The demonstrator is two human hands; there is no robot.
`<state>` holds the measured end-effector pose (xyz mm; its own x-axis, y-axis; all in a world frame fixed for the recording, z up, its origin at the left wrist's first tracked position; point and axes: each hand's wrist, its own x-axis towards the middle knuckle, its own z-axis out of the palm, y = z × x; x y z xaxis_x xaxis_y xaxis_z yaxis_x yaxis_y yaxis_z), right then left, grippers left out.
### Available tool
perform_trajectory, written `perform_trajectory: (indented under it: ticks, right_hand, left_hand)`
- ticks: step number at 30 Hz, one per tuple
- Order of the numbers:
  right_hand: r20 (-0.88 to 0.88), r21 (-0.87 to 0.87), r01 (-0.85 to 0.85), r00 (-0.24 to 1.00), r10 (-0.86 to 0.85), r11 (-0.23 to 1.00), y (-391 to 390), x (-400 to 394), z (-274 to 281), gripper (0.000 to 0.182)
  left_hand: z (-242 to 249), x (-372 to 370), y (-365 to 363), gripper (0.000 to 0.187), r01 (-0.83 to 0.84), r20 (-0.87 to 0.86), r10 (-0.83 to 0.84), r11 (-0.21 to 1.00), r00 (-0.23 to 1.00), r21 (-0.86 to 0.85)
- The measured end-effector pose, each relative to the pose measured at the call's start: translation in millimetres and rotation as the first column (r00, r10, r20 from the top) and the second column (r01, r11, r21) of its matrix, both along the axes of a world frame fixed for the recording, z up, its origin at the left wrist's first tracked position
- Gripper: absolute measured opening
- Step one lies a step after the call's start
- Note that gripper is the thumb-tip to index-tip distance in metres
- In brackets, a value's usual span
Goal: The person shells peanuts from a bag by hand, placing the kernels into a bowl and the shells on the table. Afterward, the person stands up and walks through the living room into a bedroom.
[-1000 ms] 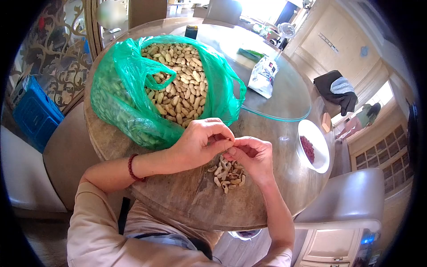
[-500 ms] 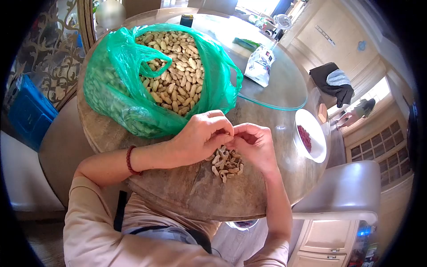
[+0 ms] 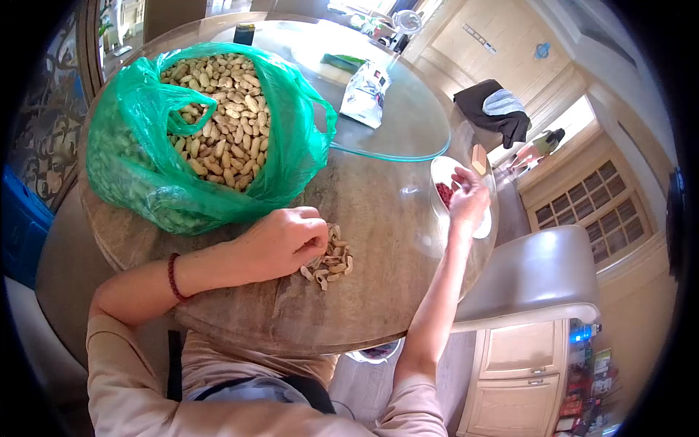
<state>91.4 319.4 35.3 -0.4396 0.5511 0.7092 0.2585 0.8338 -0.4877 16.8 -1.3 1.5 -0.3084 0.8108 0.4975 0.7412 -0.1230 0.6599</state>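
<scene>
My left hand (image 3: 287, 242) is closed, its fingers curled in beside a small pile of peanut shells (image 3: 336, 266) on the table. Whatever it may hold is hidden by the fingers. Over at the right, my right hand (image 3: 470, 198) is above a white bowl (image 3: 481, 227), fingers apart and pointing toward the reddish peanut kernels (image 3: 444, 194) inside. It covers part of the bowl. Beyond my left hand stands a green plastic bag (image 3: 295, 156), its top gaping, full of unshelled peanuts (image 3: 229, 135).
The round table (image 3: 378, 218) carries a glass turntable (image 3: 415, 138) with a white packet (image 3: 365, 95) on it. A small wooden block (image 3: 479, 159) lies past the bowl. A grey chair (image 3: 528, 273) stands close to the table's right edge.
My hands were together over the shells; the right has moved away to the white bowl. My left has stayed by the shell pile. The whole view has shifted to the right.
</scene>
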Motion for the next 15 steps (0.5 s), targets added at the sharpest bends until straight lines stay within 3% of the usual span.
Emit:
perform_trajectory:
  ticks: [1,3,5,9,10,13,15]
  right_hand:
    - [-0.008,-0.081,0.068,0.998,-0.069,0.994,16,3,-5,0.034]
    - [0.122,0.107,0.189,0.972,-0.201,0.976,32,13,-11,0.035]
    - [0.161,0.048,0.207,0.964,-0.212,0.977,42,15,-15,0.037]
    - [0.181,0.206,0.263,0.936,-0.301,0.942,39,12,-19,0.035]
    - [0.132,0.183,0.256,0.95,-0.282,0.949,38,10,-21,0.03]
    - [-0.076,0.343,0.201,0.98,-0.186,0.918,23,1,-17,0.019]
    - [-0.132,0.435,0.175,0.983,-0.129,0.884,7,-4,-11,0.019]
  left_hand:
    - [-2,0,0,0.006,0.007,0.002,-0.007,1.0,1.0,-0.014]
    - [-8,-3,1,0.007,0.012,-0.024,-0.012,1.0,1.0,0.003]
    - [-11,-5,3,0.006,0.011,-0.102,-0.006,0.998,0.995,0.056]
    - [-13,-3,2,0.007,-0.009,-0.114,0.017,0.997,0.993,0.071]
    - [-13,-3,1,0.007,0.001,-0.127,0.004,0.999,0.992,0.042]
    - [-15,-2,1,0.009,-0.011,-0.149,0.006,0.999,0.989,-0.031]
    - [-17,-1,2,0.01,0.003,-0.212,0.017,0.996,0.977,0.092]
